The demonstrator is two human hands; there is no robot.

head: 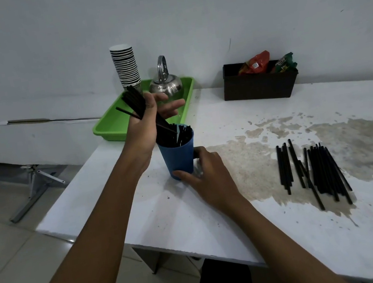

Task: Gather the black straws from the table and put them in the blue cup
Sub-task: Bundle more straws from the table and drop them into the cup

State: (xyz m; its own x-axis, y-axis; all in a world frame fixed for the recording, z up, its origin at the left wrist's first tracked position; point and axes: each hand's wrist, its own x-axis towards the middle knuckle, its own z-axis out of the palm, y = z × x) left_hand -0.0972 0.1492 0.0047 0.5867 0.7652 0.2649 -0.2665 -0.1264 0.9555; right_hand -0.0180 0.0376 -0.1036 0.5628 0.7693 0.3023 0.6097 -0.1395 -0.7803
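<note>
White, stained counter [168,221] runs along a bare wall. My left grip [144,125] is wrapped round a bundle of black straws [134,99], whose lower ends sit inside the blue cup [178,157] near the counter's left edge. My right grip [207,177] clasps the cup low down. I judge this the drop-in step. Next I should release the bundle, then reach well right for the loose straws [313,170] lying flat.

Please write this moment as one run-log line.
left hand grips straw bundle, ends in blue cup | right hand holds blue cup | loose straws on table | unfinished
</note>
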